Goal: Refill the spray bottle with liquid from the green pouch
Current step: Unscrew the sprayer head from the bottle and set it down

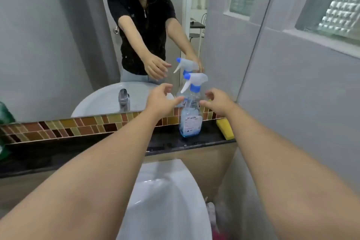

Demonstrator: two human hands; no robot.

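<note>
Grey bathroom walls and a wide mirror [58, 45] framed a dark stone tabletop [165, 142] edged with a strip of brown and yellow mosaic tile [78, 125]. On that tabletop, close to the right-hand wall, the spray bottle [191, 115] stood upright, clear-bodied with a little blue liquid low inside, a blue collar and a white trigger head whose nozzle pointed left. Both bare arms reached forward toward it. The left hand [161, 99] hovered just left of the bottle's neck, fingers spread and curled, gripping nothing and not touching the bottle. The right hand [218, 103] hung just to the bottle's right, fingers likewise loosely spread and empty. A yellow sponge [226, 128] lay on the tabletop to the right of the bottle, against the wall. At the far left edge a green object [4, 115] showed partly, too cropped to identify for certain. A white basin [165, 200] sat below the tabletop between the arms. A frosted glass-block window [339, 6] sat in the right wall.
</note>
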